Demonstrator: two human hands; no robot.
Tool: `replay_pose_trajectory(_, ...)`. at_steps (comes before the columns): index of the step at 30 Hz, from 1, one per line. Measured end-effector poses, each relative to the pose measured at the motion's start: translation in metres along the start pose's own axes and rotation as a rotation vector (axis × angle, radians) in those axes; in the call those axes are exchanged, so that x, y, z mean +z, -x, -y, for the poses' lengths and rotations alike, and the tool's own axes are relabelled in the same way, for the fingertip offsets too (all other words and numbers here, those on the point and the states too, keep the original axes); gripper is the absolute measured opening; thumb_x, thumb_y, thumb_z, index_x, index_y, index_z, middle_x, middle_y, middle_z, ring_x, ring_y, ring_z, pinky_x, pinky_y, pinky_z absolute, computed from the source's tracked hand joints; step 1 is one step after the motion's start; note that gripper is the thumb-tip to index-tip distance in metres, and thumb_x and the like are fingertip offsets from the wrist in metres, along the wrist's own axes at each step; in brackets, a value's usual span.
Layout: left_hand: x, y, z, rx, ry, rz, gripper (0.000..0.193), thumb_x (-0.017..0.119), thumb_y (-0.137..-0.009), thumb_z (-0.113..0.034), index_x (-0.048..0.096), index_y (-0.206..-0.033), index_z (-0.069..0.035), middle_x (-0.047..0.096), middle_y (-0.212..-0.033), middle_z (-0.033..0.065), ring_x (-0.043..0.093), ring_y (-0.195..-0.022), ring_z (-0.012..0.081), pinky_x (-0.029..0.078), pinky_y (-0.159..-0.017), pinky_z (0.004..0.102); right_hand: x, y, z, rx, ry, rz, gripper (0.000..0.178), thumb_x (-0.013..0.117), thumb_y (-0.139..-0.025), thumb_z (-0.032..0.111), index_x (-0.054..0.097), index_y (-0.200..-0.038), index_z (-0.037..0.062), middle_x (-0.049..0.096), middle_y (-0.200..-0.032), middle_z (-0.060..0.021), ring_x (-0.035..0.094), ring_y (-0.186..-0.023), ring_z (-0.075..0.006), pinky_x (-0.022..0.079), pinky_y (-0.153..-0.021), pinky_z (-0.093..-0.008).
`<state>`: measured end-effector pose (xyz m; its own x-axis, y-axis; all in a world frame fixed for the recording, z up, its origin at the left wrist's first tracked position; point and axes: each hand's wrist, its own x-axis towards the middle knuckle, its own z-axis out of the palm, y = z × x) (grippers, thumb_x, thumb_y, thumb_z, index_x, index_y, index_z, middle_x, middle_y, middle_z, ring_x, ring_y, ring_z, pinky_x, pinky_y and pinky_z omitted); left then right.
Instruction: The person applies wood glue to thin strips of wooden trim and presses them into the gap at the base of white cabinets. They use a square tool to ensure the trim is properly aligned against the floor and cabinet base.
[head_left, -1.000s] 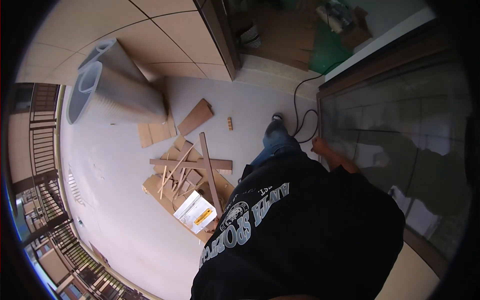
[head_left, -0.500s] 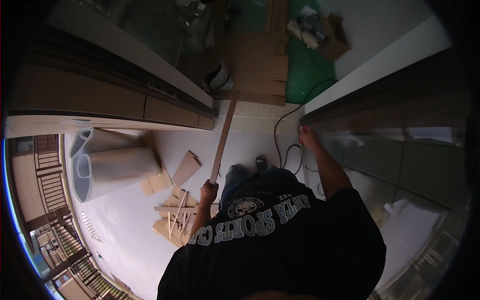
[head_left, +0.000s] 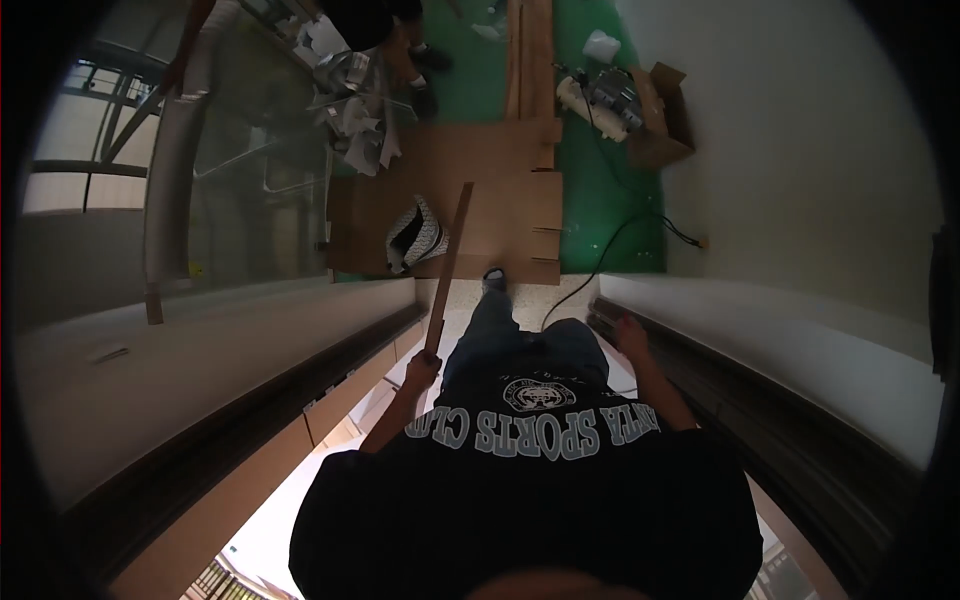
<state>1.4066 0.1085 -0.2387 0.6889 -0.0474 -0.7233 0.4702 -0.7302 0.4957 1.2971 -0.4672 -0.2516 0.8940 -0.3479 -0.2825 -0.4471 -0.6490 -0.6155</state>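
Observation:
My left hand point(head_left: 423, 369) is closed round the near end of a long, narrow brown strip point(head_left: 452, 265), like a piece of wood trim. The strip points away from me, its far end over flattened cardboard point(head_left: 490, 200) on the floor. On my other side, my right hand point(head_left: 630, 338) is curled beside the dark door frame point(head_left: 612, 318). A bit of red shows at its fingers, but what it holds is too small and dim to name. A black cable point(head_left: 590, 275) runs over the threshold near it.
A black-and-white patterned bag point(head_left: 425, 238) lies left of the strip. At the far right, a power tool point(head_left: 612, 95) sits by an open cardboard box point(head_left: 662, 150) on green floor covering point(head_left: 610, 235). Another person's legs point(head_left: 400, 60) stand at the far left near crumpled silvery wrapping point(head_left: 355, 115).
I have stepped forward into the doorway, one foot on the threshold. The strip has moved along with my left hand. Another person has come into view ahead.

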Motion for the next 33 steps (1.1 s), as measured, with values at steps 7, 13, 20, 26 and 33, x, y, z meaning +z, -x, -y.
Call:
replay_pose_trajectory(7,-0.086,-0.201,-0.274,0.062,0.198,0.077,0.021,0.071,-0.085,-0.02,0.065,-0.093,-0.001,0.066,-0.074,0.0082,0.065,-0.063,0.0197,0.051,-0.059,0.0357,-0.074,-0.155,0.025,0.588,-0.53,-0.039,0.031,0.054,-0.103,0.034,0.065,-0.118,0.0088,0.061,-0.084,-0.0022,0.055,-0.066,-0.0134,0.046,-0.053,-0.0329)
replay_pose_trajectory(13,-0.119,-0.345,-0.443,0.117,0.127,-0.086,0.019,0.068,-0.084,-0.016,0.068,-0.094,0.0,0.067,-0.07,0.0115,0.066,-0.06,0.0197,0.05,-0.055,0.0348,-0.096,-0.309,0.03,0.424,-0.177,0.082,0.04,0.055,-0.098,0.035,0.067,-0.121,0.0045,0.072,-0.103,-0.0236,0.069,-0.104,-0.0351,0.051,-0.09,-0.0398)
replay_pose_trajectory(20,-0.106,-0.45,-0.561,0.05,0.058,-0.315,0.026,0.065,-0.086,-0.022,0.07,-0.091,0.003,0.07,-0.076,0.0232,0.073,-0.081,0.0379,0.055,-0.077,0.0473,-0.343,-0.687,0.138,0.169,-0.302,0.112,0.029,0.055,-0.101,0.024,0.066,-0.111,-0.0009,0.071,-0.085,-0.0092,0.067,-0.071,-0.0168,0.054,-0.064,-0.0311)
replay_pose_trajectory(26,-0.161,-0.569,-0.752,-0.067,0.304,-0.041,0.017,0.067,-0.087,-0.019,0.066,-0.088,-0.002,0.067,-0.072,0.008,0.065,-0.06,0.0179,0.052,-0.054,0.0337,-0.499,-0.964,0.32,-0.249,-0.333,-0.37,0.029,0.058,-0.103,0.019,0.067,-0.125,0.0015,0.073,-0.114,-0.0111,0.067,-0.108,-0.0178,0.052,-0.092,-0.0297)
replay_pose_trajectory(33,-0.245,-0.784,-0.822,-0.142,0.419,-0.083,0.02,0.066,-0.085,-0.015,0.069,-0.096,0.001,0.069,-0.078,0.0104,0.066,-0.063,0.0216,0.052,-0.057,0.0342,-0.367,-1.208,0.361,0.0,-0.003,-0.168,0.043,0.043,-0.105,0.037,0.065,-0.118,0.0026,0.071,-0.103,-0.0209,0.068,-0.1,-0.0379,0.052,-0.088,-0.0427)
